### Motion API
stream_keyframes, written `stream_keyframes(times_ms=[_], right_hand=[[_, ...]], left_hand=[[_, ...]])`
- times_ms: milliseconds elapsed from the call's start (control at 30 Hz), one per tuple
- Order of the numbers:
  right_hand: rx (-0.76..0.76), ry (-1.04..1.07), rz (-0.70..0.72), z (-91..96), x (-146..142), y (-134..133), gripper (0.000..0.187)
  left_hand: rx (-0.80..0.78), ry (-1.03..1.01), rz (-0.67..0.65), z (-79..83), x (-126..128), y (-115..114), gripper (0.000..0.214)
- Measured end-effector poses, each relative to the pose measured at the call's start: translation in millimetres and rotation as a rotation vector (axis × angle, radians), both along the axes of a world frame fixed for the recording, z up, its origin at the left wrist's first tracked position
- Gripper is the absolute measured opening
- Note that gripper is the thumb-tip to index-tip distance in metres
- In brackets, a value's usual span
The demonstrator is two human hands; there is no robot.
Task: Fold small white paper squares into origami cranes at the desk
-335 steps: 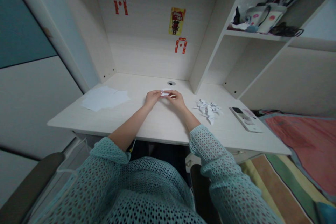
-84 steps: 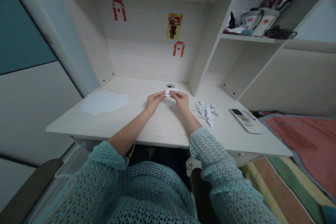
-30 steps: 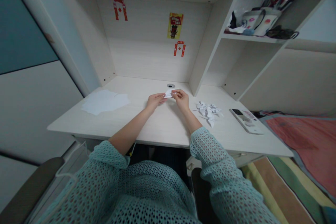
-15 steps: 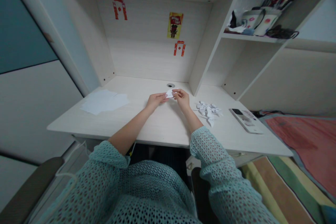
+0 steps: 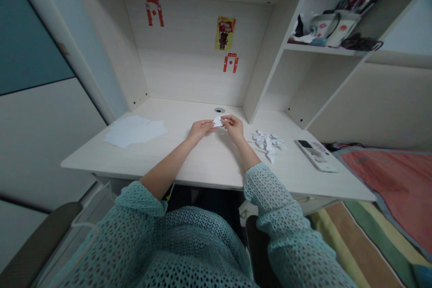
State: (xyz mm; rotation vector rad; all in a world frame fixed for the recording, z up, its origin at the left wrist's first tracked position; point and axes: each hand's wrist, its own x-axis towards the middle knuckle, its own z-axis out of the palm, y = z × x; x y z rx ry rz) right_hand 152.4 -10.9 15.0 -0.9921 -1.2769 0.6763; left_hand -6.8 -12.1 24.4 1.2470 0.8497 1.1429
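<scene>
A small folded piece of white paper [image 5: 218, 121] is held between my two hands, over the back middle of the white desk. My left hand [image 5: 201, 128] pinches its left edge between thumb and fingers. On the other side, my right hand [image 5: 232, 125] grips the right part with bent fingers, which cover some of it. Its exact folds are too small to make out. To the right of my right forearm lies a heap of folded white paper pieces [image 5: 268, 144]. Flat white paper sheets [image 5: 135, 130] overlap on the left of the desk.
A phone [image 5: 315, 155] lies near the desk's right side. Behind my hands is a round cable hole [image 5: 219, 110] in the desktop. An upright shelf panel [image 5: 270, 67] meets the desk at the back right. Cups with scissors and pens [image 5: 340, 27] stand on the upper right shelf.
The paper's visible outline between my fingers differs slightly, as if tilted a little. Both hands stay in nearly the same place and keep their hold.
</scene>
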Motion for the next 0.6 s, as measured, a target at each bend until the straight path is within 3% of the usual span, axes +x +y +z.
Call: stream_keyframes(times_ms=[333, 600], right_hand=[[0.039, -0.070, 0.066, -4.6, -10, -3, 0.023], [-0.006, -0.062, -0.007, -7.9, -5, 2, 0.022]], left_hand=[[0.014, 0.048, 0.063, -8.5, 1, 3, 0.047], [-0.067, -0.012, -0.078, -9.4, 0, 4, 0.046]])
